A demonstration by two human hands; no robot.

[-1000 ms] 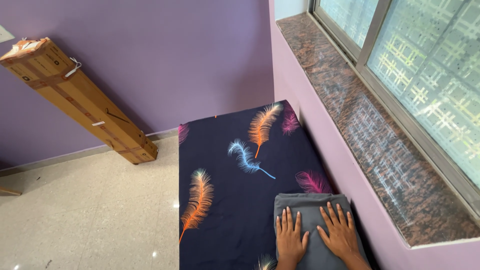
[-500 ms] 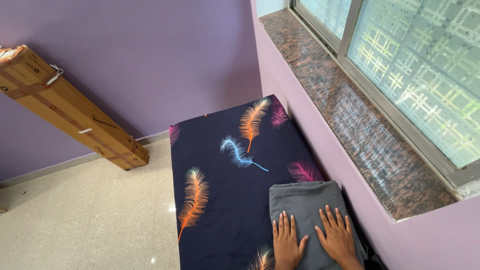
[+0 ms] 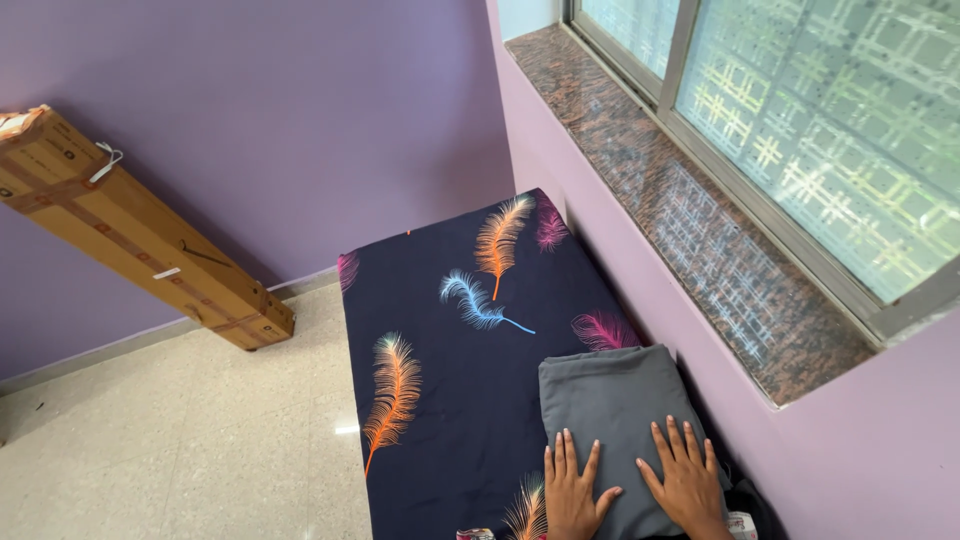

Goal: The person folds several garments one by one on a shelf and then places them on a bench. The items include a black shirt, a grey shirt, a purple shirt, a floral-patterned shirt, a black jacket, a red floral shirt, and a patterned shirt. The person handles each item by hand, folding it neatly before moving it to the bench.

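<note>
At lower right of the frame, the left hand [image 3: 572, 491] and right hand [image 3: 688, 478] are lying flat, fingers spread, gripping nothing, on the grey cloth [image 3: 612, 405] atop the sheet [image 3: 450, 400]. Risk: uneven pressing is likely bunching the fold toward the wall [image 3: 800, 470].

Purple room by a bright window

A long carton [image 3: 140, 232] leans on the purple wall [image 3: 300, 110] over a speckled floor [image 3: 170, 440]; a granite sill [image 3: 690, 210] runs under the patterned window [image 3: 820, 130].
</note>
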